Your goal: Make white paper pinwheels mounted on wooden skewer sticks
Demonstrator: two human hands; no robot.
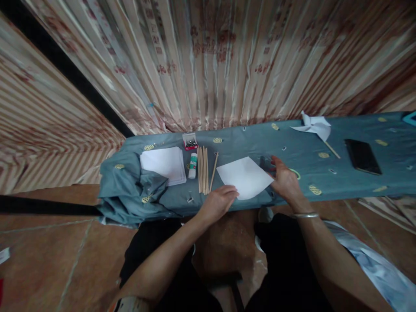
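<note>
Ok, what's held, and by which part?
White paper sheet: left hand grips its near-left edge; right hand is at its right corner, whether pinching can't be told.

A plain white, four-cornered sheet of thin paper [245, 177] is positioned over the grey-green, yellow-patterned fabric cover [182, 197], close to its front edge. Orientation: diagonal, with one corner directed toward the far side, one to the left, one to the right and the remaining corner toward the person. Condition: unfolded, with a smooth upper face; the near-right margin follows a slight curve. The near-left margin is gripped by the fingers of the left hand [222, 197]. The right corner meets the right hand [286, 182] at the thumb side; whether it is pinched there cannot be determined.
</note>
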